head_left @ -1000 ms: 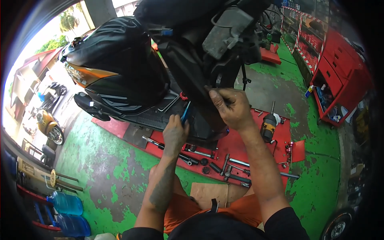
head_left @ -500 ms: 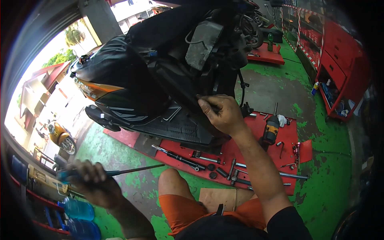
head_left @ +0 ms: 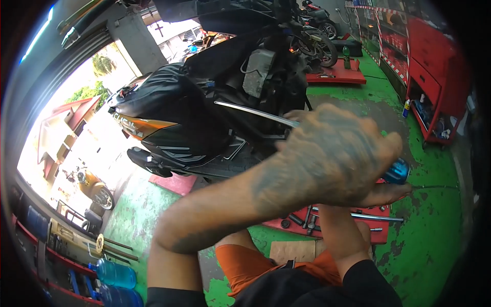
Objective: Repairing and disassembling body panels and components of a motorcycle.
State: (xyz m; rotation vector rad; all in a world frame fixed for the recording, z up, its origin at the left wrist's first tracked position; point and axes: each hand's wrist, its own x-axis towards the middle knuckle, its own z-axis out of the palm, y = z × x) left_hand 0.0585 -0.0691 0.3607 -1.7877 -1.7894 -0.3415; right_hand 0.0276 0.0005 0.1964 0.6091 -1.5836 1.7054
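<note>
My left arm reaches across in front of me. My left hand [head_left: 327, 158], closed and slightly blurred, grips a long screwdriver. The blue handle of the screwdriver [head_left: 396, 172] shows past the thumb side, and its bright shaft points up and left, over the black scooter [head_left: 169, 97]. My right hand [head_left: 294, 116] is behind the left one, close to the scooter's side; only bits of its fingers show, so its grip is hidden. The scooter has panels off, and a grey boxy part [head_left: 257, 74] is exposed on it.
Sockets and hand tools lie on the red lift platform [head_left: 376, 238] near my knees. A red tool cabinet [head_left: 429, 84] stands at the right. Water jugs [head_left: 116, 273] sit at lower left, and a yellow motorcycle [head_left: 92, 187] is parked outside the doorway.
My left hand has swung from the lower left to the right, across my right arm, carrying the screwdriver. Its shaft now points left instead of right. My right hand has become mostly hidden.
</note>
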